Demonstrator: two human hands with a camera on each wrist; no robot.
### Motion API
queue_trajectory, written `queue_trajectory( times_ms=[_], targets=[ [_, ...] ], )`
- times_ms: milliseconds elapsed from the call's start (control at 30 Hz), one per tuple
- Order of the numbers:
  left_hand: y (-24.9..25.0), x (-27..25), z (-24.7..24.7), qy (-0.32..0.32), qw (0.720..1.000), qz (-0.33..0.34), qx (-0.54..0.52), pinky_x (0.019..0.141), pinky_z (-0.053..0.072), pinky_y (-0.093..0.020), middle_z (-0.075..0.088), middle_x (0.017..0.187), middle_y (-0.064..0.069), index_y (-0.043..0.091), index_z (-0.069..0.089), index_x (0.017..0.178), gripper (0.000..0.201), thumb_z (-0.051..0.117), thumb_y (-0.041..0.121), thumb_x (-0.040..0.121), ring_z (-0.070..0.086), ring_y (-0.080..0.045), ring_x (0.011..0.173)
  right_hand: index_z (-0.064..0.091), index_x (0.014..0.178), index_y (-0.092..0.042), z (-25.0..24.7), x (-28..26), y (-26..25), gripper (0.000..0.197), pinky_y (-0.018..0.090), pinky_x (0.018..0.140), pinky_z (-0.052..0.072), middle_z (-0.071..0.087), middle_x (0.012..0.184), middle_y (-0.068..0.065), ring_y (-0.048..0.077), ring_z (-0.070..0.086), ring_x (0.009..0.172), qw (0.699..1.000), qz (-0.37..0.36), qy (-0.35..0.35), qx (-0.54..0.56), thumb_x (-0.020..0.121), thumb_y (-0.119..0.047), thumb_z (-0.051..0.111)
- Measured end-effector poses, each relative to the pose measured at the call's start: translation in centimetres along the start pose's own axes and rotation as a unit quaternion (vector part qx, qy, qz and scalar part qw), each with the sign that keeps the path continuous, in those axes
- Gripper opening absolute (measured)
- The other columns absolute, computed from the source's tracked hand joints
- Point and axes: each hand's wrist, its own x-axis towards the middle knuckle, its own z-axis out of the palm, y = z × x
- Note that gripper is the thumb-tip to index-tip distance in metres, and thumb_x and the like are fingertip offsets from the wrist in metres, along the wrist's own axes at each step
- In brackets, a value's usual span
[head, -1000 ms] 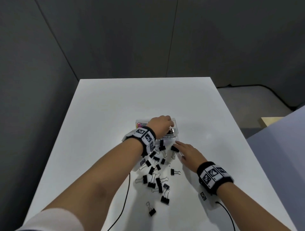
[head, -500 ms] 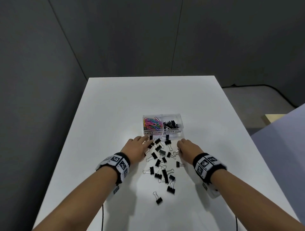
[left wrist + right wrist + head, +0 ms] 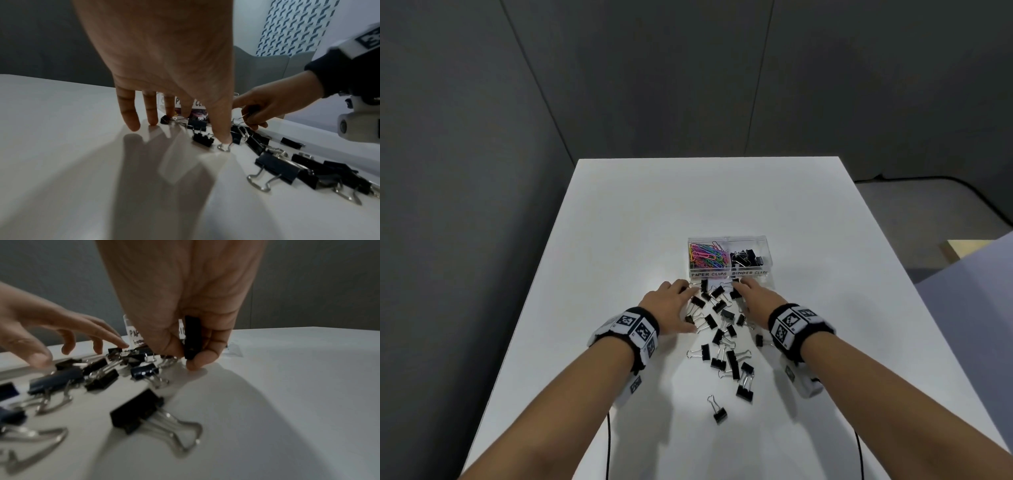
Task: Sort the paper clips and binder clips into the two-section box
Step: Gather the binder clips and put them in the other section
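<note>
A clear two-section box point(image 3: 729, 272) stands mid-table, with coloured paper clips point(image 3: 707, 256) in its left section and black binder clips point(image 3: 745, 257) in its right. Several loose black binder clips point(image 3: 722, 329) lie scattered in front of it. My left hand point(image 3: 671, 303) lies with straight fingers on the table at the pile's left edge, its thumb point(image 3: 223, 136) pressing a clip's wire handle. My right hand point(image 3: 751, 296) curls its fingers round a black binder clip point(image 3: 193, 337) just before the box.
The white table point(image 3: 619, 240) has bare surface to the left, right and behind the box. One stray binder clip point(image 3: 717, 409) lies nearest to me. Cables run off the front edge. Dark grey walls enclose the table.
My left hand has come back from over the box down to the pile's left side. My right hand has moved forward towards the box and curled round a binder clip.
</note>
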Motion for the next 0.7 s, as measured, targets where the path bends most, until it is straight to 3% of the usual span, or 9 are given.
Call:
queue_trajectory(
  times_ms=[200, 367, 500, 600, 700],
  targets=[
    [0.0, -0.3, 0.4, -0.003, 1.000, -0.008, -0.018, 0.093, 0.045, -0.038, 0.035, 0.142, -0.003, 0.019, 0.038, 0.139, 0.058, 0.059, 0.037, 0.088, 0.038, -0.025, 0.124, 0.031, 0.142, -0.012, 0.4, -0.7, 0.2, 0.054, 0.040, 0.090, 0.053, 0.028, 0.148, 0.014, 0.031, 0.061, 0.103, 1.000, 0.002, -0.013, 0.001, 0.091, -0.001, 0.045],
    [0.6, -0.2, 1.3, 0.022, 0.999, -0.017, -0.047, 0.091, 0.044, -0.035, 0.043, 0.134, -0.006, 0.017, 0.044, 0.134, 0.044, 0.053, 0.023, 0.092, 0.044, -0.026, 0.120, 0.038, 0.138, -0.015, 0.4, -2.0, 0.9, 0.044, 0.032, 0.085, 0.053, 0.045, 0.133, 0.013, 0.027, 0.062, 0.097, 1.000, -0.014, 0.003, 0.018, 0.095, -0.009, 0.044],
    [1.2, -0.2, 1.0, 0.009, 0.996, -0.023, -0.084, 0.093, 0.044, -0.037, 0.044, 0.131, -0.008, 0.018, 0.039, 0.135, 0.051, 0.053, 0.031, 0.088, 0.045, -0.025, 0.118, 0.045, 0.132, -0.011, -1.0, -2.6, 1.0, 0.035, 0.034, 0.092, 0.049, 0.060, 0.122, 0.013, 0.027, 0.061, 0.104, 0.998, 0.020, 0.046, 0.039, 0.097, -0.011, 0.041],
    [2.0, 0.1, 0.9, 0.010, 0.993, -0.037, -0.110, 0.093, 0.043, -0.036, 0.044, 0.130, -0.009, 0.018, 0.036, 0.136, 0.056, 0.057, 0.034, 0.087, 0.046, -0.026, 0.117, 0.044, 0.135, -0.012, -1.5, -2.1, 0.6, 0.038, 0.033, 0.095, 0.045, 0.054, 0.127, 0.014, 0.027, 0.057, 0.109, 0.997, 0.030, 0.049, 0.043, 0.097, -0.011, 0.039],
    [3.0, 0.4, 0.7, -0.001, 0.993, -0.048, -0.106, 0.095, 0.043, -0.037, 0.044, 0.131, -0.013, 0.013, 0.037, 0.136, 0.059, 0.062, 0.031, 0.086, 0.047, -0.030, 0.118, 0.035, 0.141, -0.016, -1.1, -1.4, -0.2, 0.049, 0.035, 0.102, 0.042, 0.042, 0.136, 0.014, 0.028, 0.049, 0.120, 0.998, 0.042, 0.006, 0.040, 0.096, -0.027, 0.047]
  ],
)
